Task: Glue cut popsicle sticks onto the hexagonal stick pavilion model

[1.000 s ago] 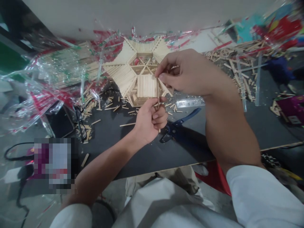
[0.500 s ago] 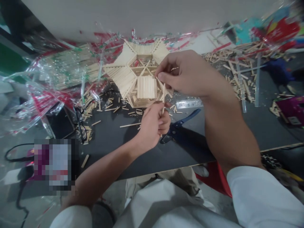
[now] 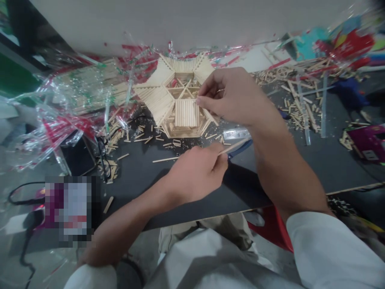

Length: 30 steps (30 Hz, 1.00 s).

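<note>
A hexagonal model [image 3: 168, 90] built of thin wooden sticks lies at the back of the dark table [image 3: 331, 168]. My right hand [image 3: 231, 96] hovers over its right side, thumb and fingers pinched at the edge of a stick panel. My left hand [image 3: 195, 172] is nearer me, over the table, fingers closed on a single wooden stick [image 3: 233, 147] that points right toward the blue-handled scissors [image 3: 240, 146]. The scissors are mostly hidden behind my hands and arm.
Crumpled clear plastic wrap [image 3: 66, 104] with red print covers the left side. Cut stick pieces [image 3: 141, 138] litter the table in front of the model. A metal ruler [image 3: 236, 133] lies by the scissors. More stick scraps [image 3: 297, 108] and a purple box [image 3: 367, 140] lie at right.
My left hand has drawn back from the model toward me, turning its stick from upright to nearly level, pointing right. My right hand stays at the model's right side.
</note>
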{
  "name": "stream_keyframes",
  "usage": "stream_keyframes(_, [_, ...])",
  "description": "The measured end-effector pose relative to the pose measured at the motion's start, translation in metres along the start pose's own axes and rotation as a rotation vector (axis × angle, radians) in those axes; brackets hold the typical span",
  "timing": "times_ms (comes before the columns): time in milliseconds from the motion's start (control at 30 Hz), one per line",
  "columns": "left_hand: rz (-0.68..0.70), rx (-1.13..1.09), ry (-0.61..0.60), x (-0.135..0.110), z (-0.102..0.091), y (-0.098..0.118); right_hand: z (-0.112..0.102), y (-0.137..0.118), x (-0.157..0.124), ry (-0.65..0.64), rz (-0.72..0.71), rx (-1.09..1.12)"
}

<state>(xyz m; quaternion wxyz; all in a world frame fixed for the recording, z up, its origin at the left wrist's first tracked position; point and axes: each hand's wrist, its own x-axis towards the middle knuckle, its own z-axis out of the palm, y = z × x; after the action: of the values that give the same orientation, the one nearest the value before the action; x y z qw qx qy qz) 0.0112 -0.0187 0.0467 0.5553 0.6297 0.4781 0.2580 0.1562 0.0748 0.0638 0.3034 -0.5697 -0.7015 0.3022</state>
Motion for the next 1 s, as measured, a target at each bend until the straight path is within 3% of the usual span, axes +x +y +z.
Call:
stream_keyframes(100, [0.002,0.084,0.09,-0.001,-0.016,0.004,-0.002,-0.001,0.0,-0.034,0.02,-0.001])
stream_keyframes(233, [0.038,-0.052,0.015,0.004,-0.022,0.001,-0.005,0.0,0.0,-0.059,0.012,0.03])
stream_keyframes(400, [-0.223,-0.586,-0.069,0.009,0.003,-0.002,-0.008,0.002,0.0,-0.103,0.045,0.171])
stream_keyframes(567, [-0.359,-0.858,0.059,0.012,0.02,-0.006,-0.014,0.001,0.0,-0.072,0.077,0.378])
stream_keyframes(833, [-0.361,-1.003,0.238,0.012,0.019,-0.004,-0.013,-0.002,-0.002,-0.056,0.02,0.06])
stream_keyframes(1000, [-0.482,-1.038,0.222,0.016,0.013,-0.001,-0.012,-0.001,-0.002,-0.056,0.018,0.003])
